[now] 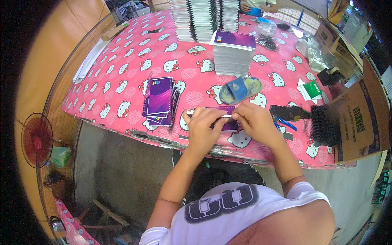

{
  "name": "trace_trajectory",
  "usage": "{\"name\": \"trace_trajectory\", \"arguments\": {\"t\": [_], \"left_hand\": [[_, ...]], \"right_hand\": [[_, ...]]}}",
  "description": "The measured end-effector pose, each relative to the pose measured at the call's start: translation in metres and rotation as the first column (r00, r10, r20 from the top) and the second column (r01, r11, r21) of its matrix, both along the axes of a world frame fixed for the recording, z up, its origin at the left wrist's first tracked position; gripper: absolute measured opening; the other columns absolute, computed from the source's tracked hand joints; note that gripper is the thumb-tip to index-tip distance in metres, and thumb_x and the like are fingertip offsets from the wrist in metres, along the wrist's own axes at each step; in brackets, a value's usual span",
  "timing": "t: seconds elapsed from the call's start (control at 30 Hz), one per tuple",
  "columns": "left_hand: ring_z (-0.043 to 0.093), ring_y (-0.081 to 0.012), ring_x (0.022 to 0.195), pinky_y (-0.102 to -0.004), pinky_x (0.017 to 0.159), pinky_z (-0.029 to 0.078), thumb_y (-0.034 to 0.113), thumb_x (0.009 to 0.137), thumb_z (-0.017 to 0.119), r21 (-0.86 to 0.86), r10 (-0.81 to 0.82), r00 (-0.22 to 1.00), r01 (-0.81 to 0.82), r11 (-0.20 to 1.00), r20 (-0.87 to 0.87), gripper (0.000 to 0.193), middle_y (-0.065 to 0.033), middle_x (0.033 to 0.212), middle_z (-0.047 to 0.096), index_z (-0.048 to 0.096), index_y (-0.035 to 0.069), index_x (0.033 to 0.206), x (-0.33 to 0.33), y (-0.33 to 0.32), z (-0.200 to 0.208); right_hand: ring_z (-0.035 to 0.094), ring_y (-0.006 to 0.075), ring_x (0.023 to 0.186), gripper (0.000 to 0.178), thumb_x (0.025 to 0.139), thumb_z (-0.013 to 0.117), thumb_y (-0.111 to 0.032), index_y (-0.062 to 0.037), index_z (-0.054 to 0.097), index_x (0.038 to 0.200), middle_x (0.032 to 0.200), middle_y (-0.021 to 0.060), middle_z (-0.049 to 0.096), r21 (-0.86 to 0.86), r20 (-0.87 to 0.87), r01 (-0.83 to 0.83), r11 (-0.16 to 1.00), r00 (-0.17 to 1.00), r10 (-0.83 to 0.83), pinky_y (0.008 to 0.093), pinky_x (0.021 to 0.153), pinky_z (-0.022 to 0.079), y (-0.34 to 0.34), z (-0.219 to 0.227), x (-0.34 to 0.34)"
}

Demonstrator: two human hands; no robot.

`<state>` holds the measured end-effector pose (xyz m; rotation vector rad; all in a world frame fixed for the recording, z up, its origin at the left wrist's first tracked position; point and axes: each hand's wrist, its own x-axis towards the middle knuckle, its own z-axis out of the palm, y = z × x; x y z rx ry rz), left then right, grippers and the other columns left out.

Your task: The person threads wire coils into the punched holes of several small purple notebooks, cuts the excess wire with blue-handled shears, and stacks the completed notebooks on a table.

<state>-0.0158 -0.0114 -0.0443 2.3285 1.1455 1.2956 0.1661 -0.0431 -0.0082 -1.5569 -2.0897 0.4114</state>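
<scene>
At the table's near edge I hold a small purple-covered notebook between both hands. My left hand is closed on its left part, thumb and fingertips at the near edge. My right hand pinches the right end of that same edge. Another purple cover shows just below the fingers. The fingers hide much of the notebook's edge. To the left lies a loose pile of purple spiral notebooks. A blue and yellowish slipper lies just beyond my hands.
A tall stack of cut pages topped by a purple cover stands farther back, before several spiral-bound stacks. Black binding coils lie beside a cardboard box at right. Blue pen-like tools rest nearer. Another person's hands show far off.
</scene>
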Motion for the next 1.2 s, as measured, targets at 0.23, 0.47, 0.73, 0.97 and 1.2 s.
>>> {"name": "trace_trajectory", "arguments": {"t": [0.23,0.47,0.73,0.97,1.2], "left_hand": [[0.058,-0.0189,0.083,-0.0382,0.085,0.031,0.021,0.069,0.079,0.002,-0.009,1.0,0.009,1.0,0.016,0.025,-0.0018,0.082,0.067,0.071,0.011,0.091,0.01,0.002,0.004],[0.057,-0.0198,0.08,-0.0385,0.085,0.03,0.025,0.068,0.08,-0.028,-0.001,0.999,0.002,1.0,0.045,0.03,-0.0031,0.083,0.067,0.07,0.012,0.093,0.014,0.007,0.002],[0.058,-0.0273,0.086,-0.0388,0.077,0.043,0.022,0.066,0.081,0.01,-0.01,1.0,0.01,1.0,-0.007,0.031,-0.0095,0.089,0.063,0.069,0.007,0.09,0.006,0.013,0.003],[0.059,-0.0172,0.083,-0.0286,0.072,0.048,0.006,0.07,0.076,-0.246,0.015,0.963,0.053,0.968,0.269,0.027,-0.0077,0.095,0.061,0.068,0.005,0.096,-0.022,0.019,-0.002],[0.06,-0.0087,0.079,-0.0209,0.07,0.05,-0.008,0.078,0.067,-0.465,0.106,0.664,0.392,0.794,0.741,0.035,-0.0023,0.087,0.063,0.059,-0.002,0.112,-0.026,0.023,-0.023]], "right_hand": [[0.059,0.0391,0.093,0.037,0.079,0.064,-0.022,-0.0024,0.057,0.109,0.096,0.0192,0.063,0.289,0.195,-0.092,0.953,0.98,0.035,0.0464,0.078,0.048,0.104,-0.073,0.119],[0.064,0.028,0.083,0.049,0.062,0.076,-0.012,0.0003,0.056,0.104,0.087,0.017,0.064,0.063,-0.42,0.179,0.982,0.897,-0.137,0.0413,0.073,0.051,0.087,-0.06,0.108],[0.062,0.0189,0.08,0.039,0.059,0.071,-0.005,-0.003,0.06,0.096,0.083,0.0089,0.063,-0.147,-0.741,-0.167,0.975,0.671,0.003,0.0342,0.074,0.049,0.065,-0.044,0.105],[0.056,0.0133,0.076,0.041,0.06,0.07,-0.003,-0.0039,0.06,0.099,0.082,0.0044,0.062,0.021,-0.36,-0.118,0.993,0.925,0.118,0.0296,0.071,0.047,0.077,-0.03,0.076],[0.06,0.0167,0.082,0.047,0.059,0.067,-0.002,0.0028,0.058,0.105,0.09,0.006,0.065,-0.203,-0.449,-0.176,0.963,0.891,0.068,0.0313,0.075,0.048,0.086,-0.016,0.054]]}}
